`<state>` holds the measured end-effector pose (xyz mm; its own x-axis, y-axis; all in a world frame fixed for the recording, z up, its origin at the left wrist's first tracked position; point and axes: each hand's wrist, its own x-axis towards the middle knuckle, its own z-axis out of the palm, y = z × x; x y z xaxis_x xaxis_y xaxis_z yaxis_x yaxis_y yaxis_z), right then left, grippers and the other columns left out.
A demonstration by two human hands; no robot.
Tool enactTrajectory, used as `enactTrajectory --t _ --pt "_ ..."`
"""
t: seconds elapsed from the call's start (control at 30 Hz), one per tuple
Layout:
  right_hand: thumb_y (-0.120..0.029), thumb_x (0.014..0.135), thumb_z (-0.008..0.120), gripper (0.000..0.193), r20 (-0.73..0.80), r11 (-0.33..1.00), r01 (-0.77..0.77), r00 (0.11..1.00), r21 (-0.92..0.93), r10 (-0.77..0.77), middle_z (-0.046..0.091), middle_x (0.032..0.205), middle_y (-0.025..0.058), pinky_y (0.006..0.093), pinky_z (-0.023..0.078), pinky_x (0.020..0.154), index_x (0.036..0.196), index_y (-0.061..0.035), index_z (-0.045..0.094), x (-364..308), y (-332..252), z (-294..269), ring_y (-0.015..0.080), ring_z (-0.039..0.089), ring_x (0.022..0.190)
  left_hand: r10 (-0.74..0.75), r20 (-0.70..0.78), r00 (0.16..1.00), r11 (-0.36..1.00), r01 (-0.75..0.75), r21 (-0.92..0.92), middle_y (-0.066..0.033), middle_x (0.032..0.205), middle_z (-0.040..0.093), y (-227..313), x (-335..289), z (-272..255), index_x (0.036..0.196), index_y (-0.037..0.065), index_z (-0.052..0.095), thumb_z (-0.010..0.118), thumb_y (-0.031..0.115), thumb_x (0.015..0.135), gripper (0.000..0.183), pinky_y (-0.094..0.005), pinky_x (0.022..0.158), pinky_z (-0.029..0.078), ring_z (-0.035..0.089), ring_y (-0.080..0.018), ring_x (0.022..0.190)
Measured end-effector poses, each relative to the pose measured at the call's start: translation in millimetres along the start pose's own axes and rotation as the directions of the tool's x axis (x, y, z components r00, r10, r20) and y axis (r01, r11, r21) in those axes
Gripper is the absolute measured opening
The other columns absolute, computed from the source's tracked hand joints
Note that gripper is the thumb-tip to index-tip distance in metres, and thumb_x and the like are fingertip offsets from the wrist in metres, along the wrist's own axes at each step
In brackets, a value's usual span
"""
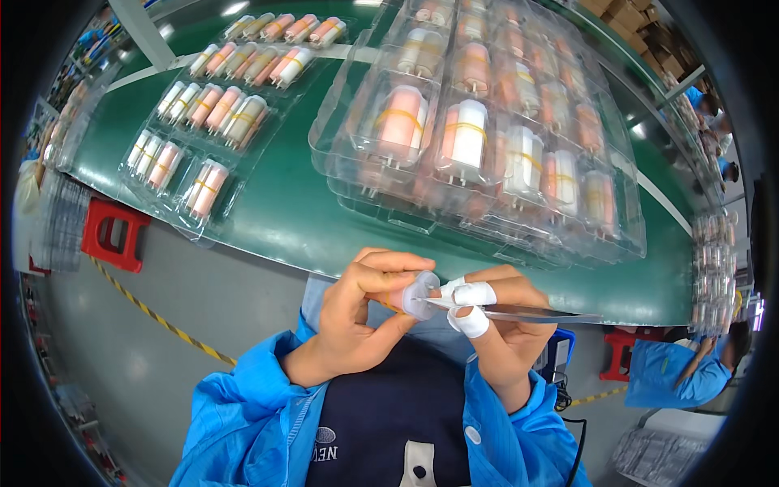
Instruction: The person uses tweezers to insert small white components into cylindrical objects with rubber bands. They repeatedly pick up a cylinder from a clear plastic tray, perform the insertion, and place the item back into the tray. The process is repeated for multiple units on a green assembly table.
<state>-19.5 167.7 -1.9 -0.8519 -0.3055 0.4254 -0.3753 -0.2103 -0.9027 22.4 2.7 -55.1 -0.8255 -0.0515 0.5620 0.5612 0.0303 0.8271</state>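
Holding one banded cylinder (394, 301) above the lap, just off the near edge of the green table (280, 183). Its long axis runs roughly left to right, close to level in view; the round, translucent end cap (419, 295) faces right, toward the other hand. Pinkish body with a yellow band, mostly hidden by fingers.

Left hand (359, 307): thumb and fingers pinching the cylinder from its sides, behind the cap. Right hand (505, 321): thumb and fingers pressed together on one slim metal tool (535, 312), tweezers by its look. Tool points left, its tip at the cap's face; contact cannot be told. Three white wraps (469, 322) on the right hand's digits.

Counts: hands, two; held cylinder, one; tool, one. On the table, left: four rows of banded cylinders (165, 162) in clear plastic, pink, white and tan. Right: one stack of clear trays (326, 150); five bundles show along its nearest row, farther ones too crowded to count. Red stools, two: one left (114, 235), one right, beside a co-worker (677, 373) in blue.
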Motion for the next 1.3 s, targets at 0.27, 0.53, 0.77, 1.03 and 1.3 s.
enactTrajectory --t 0.27,0.53,0.77,1.03,1.3 --pt "0.003 0.078 0.071 0.016 0.012 1.000 -0.014 1.000 0.020 0.014 0.067 0.086 0.0153 0.0262 0.052 0.062 0.093 0.0028 0.067 0 0 0 0.0168 0.065 0.073 0.033 -0.019 0.999 0.999 -0.032 0.038 -0.0261 0.119 0.057 2 2 0 0.108 0.005 0.047 0.069 -0.006 0.078 0.040 -0.0345 0.084 0.047 0.056 -0.0249 0.104" --pt "0.002 0.077 0.072 0.015 0.009 0.999 -0.018 1.000 0.032 0.018 0.067 0.085 0.0152 0.0262 0.051 0.060 0.091 0.0029 0.068 -3 3 0 0.0167 0.065 0.073 0.074 -0.019 0.997 0.987 -0.070 0.142 -0.0243 0.116 0.060 4 2 -1 0.106 0.006 0.048 0.070 -0.008 0.076 0.039 -0.0344 0.082 0.048 0.056 -0.0275 0.103" --pt "0.002 0.076 0.072 0.016 0.024 0.999 -0.002 1.000 0.049 0.001 0.067 0.087 0.0171 0.0277 0.052 0.061 0.091 0.0032 0.067 -3 4 -2 0.0190 0.066 0.073 0.116 -0.013 0.993 0.973 -0.111 0.202 -0.0241 0.113 0.061 4 1 -1 0.106 0.006 0.047 0.070 -0.008 0.076 0.040 -0.0319 0.078 0.048 0.056 -0.0282 0.102" --pt "0.005 0.081 0.064 0.019 -0.071 0.965 0.088 0.995 0.247 -0.072 0.062 0.094 0.0220 0.0365 0.058 0.071 0.099 0.0065 0.059 -7 9 -3 0.0292 0.069 0.082 0.015 -0.040 0.999 0.999 -0.017 -0.033 -0.0287 0.120 0.055 2 -3 0 0.111 0.003 0.041 0.069 -0.009 0.076 0.047 -0.0348 0.088 0.047 0.057 -0.0282 0.108" --pt "0.003 0.080 0.066 0.021 -0.041 0.967 0.054 0.998 0.248 -0.045 0.063 0.095 0.0217 0.0334 0.058 0.070 0.099 0.0082 0.059 -10 9 -2 0.0242 0.068 0.080 -0.051 0.017 0.999 0.986 0.053 -0.160 -0.0337 0.130 0.047 3 0 2 0.118 0.003 0.033 0.065 -0.004 0.082 0.049 -0.0378 0.097 0.044 0.055 -0.0302 0.116"
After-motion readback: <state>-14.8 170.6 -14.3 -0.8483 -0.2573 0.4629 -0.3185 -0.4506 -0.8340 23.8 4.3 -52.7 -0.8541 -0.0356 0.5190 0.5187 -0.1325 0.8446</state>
